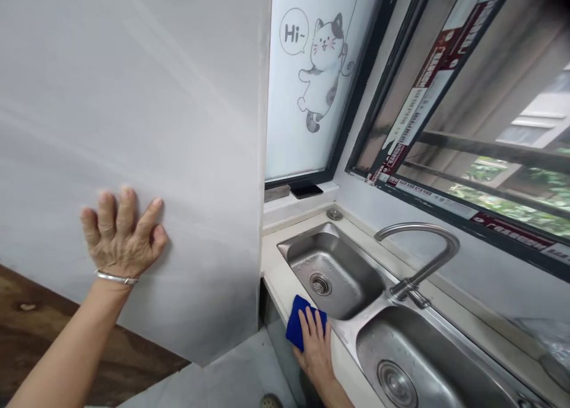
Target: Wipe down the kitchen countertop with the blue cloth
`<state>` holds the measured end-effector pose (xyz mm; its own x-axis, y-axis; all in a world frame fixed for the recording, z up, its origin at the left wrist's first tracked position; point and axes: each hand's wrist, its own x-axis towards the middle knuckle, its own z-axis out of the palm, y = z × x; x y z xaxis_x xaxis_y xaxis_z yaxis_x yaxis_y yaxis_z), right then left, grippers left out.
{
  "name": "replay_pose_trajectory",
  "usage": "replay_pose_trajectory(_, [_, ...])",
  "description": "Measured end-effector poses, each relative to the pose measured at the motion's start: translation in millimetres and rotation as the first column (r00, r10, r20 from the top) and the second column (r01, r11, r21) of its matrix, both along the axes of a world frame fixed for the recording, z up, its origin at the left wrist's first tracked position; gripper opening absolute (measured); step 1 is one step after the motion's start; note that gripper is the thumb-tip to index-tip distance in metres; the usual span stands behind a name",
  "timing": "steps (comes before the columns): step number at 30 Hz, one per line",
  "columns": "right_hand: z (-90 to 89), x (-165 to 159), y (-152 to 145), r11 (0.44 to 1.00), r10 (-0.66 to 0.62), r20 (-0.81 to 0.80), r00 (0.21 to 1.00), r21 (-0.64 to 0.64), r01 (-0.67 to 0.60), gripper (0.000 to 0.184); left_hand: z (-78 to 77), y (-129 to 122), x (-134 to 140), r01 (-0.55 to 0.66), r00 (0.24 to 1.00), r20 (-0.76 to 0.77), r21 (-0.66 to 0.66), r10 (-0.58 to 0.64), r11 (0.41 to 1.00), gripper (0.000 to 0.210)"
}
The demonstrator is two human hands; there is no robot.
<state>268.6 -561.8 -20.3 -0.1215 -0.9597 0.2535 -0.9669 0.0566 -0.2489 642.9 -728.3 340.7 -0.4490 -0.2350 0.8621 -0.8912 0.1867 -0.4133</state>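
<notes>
On the pale grey wall (pixel 196 176), my left hand (pixel 122 236) lies with its fingers spread and nothing in it; a silver bangle circles the wrist. A folded blue cloth (pixel 294 325) rests at the front edge of the white countertop (pixel 272 259), beside the smaller sink basin. My right hand (pixel 316 342) holds this cloth against the counter, its fingers laid over the top. Part of the cloth is hidden under the fingers. Just right of that hand is the steel double sink (pixel 350 328).
A curved steel faucet (pixel 418 265) rises behind the basins. A drain strainer (pixel 333 214) sits at the counter's back corner, and a dark flat object (pixel 306 191) lies on the sill. A wooden board (pixel 40 331) is at lower left. Windows flank the corner.
</notes>
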Motion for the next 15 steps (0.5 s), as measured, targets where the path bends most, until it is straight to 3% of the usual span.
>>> replay_pose_trajectory(2, [1.7, 5, -6, 0.999, -0.035, 0.21, 0.977, -0.009, 0.038, 0.06, 0.1, 0, -1, 0.005, 1.0, 0.001, -0.01, -0.005, 1.0, 0.072])
replay_pose_trajectory(3, [5.6, 4, -9, 0.998, -0.053, 0.381, 0.923, -0.008, 0.061, 0.056, 0.1, 0, -1, 0.01, 1.0, 0.001, -0.017, -0.01, 1.0, 0.072])
replay_pose_trajectory(4, [11.3, 2, -12, 0.996, -0.081, 0.562, 0.823, 0.007, 0.093, 0.055, -0.1, -1, -1, 0.017, 1.0, 0.003, -0.024, -0.017, 1.0, 0.073])
replay_pose_trajectory(6, [26.3, -9, -15, 0.983, -0.158, 0.823, 0.546, 0.077, 0.168, 0.061, -0.7, -1, 0, 0.027, 1.0, 0.003, -0.033, -0.027, 0.999, 0.074])
replay_pose_trajectory(8, [43.0, -23, -14, 0.963, -0.233, 0.91, 0.343, 0.166, 0.213, 0.07, -1.2, -2, 2, 0.032, 0.999, -0.001, -0.031, -0.032, 0.999, 0.074])
replay_pose_trajectory(10, [58.9, -38, -9, 0.949, -0.276, 0.923, 0.27, 0.217, 0.228, 0.078, -1.2, -1, 3, 0.041, 0.999, -0.008, -0.028, -0.041, 0.999, 0.074])
replay_pose_trajectory(14, [88.5, -64, 10, 0.913, -0.276, 0.957, -0.085, 0.289, 0.287, 0.081, -0.1, -1, 3, 0.08, 0.997, -0.003, -0.034, -0.08, 0.996, 0.073])
replay_pose_trajectory(15, [95.4, -69, 16, 0.899, -0.261, 0.959, -0.112, 0.283, 0.335, 0.081, 0.1, -1, 3, 0.087, 0.996, 0.002, -0.036, -0.087, 0.996, 0.073])
